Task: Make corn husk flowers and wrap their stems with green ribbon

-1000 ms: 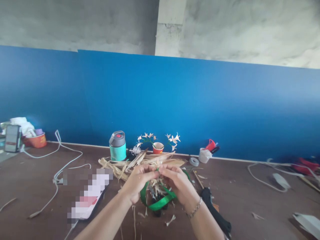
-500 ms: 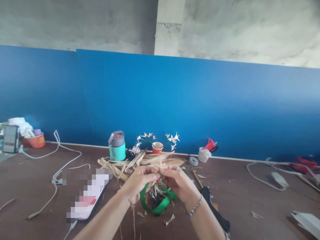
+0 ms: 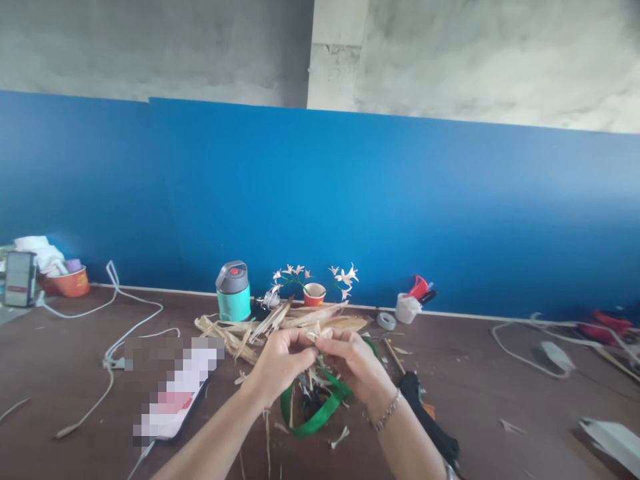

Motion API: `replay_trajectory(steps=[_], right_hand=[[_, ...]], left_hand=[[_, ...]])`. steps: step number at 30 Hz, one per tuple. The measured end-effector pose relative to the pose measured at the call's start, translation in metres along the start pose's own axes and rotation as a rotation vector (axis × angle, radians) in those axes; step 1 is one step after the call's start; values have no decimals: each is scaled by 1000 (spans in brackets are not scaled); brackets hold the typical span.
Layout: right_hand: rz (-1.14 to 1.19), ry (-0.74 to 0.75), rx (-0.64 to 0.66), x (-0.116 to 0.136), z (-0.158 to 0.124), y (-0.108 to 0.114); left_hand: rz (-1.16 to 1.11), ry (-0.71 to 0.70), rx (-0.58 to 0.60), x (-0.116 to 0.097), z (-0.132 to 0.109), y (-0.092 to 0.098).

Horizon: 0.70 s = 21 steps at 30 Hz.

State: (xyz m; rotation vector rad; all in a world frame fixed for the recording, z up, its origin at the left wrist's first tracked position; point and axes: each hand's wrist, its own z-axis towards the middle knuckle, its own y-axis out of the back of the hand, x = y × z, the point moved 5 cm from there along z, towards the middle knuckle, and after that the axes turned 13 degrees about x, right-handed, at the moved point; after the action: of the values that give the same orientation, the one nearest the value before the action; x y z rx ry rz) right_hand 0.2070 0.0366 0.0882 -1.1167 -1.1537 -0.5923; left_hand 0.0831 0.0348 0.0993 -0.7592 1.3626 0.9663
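Note:
My left hand [image 3: 280, 360] and my right hand [image 3: 353, 363] meet over the brown table [image 3: 500, 400], fingertips pinched together on a small pale piece of dried husk [image 3: 314, 335]. The right wrist wears a bracelet. Below the hands a green ribbon loop [image 3: 313, 413] lies on the table among husk scraps. Behind them is a pile of dried husk strips [image 3: 280, 323]. A small red cup with pale handmade flowers [image 3: 315, 283] stands at the back.
A teal flask [image 3: 234, 293] stands by the blue wall. A roll of tape [image 3: 387, 321], a white cup with red tools [image 3: 410, 303], a black glue gun [image 3: 425, 420], white cables [image 3: 120, 333], a blurred flat object [image 3: 175, 387] and an orange bowl [image 3: 70, 280] also lie on the table.
Both hands have risen slightly and drawn closer, working the small husk piece between the fingertips. The green ribbon stays on the table.

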Motion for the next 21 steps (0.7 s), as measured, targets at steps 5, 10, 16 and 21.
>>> replay_trajectory(steps=[5, 10, 16, 21], right_hand=[[-106, 33, -53, 1, 3, 1], [-103, 26, -38, -2, 3, 2], [-12, 32, 2, -3, 2, -1], [110, 24, 135, 0, -1, -10]], left_hand=[[153, -30, -112, -5, -3, -2], [24, 59, -40, -3, -5, -4], [-117, 89, 39, -4, -5, -4], [-272, 85, 117, -2, -4, -4]])
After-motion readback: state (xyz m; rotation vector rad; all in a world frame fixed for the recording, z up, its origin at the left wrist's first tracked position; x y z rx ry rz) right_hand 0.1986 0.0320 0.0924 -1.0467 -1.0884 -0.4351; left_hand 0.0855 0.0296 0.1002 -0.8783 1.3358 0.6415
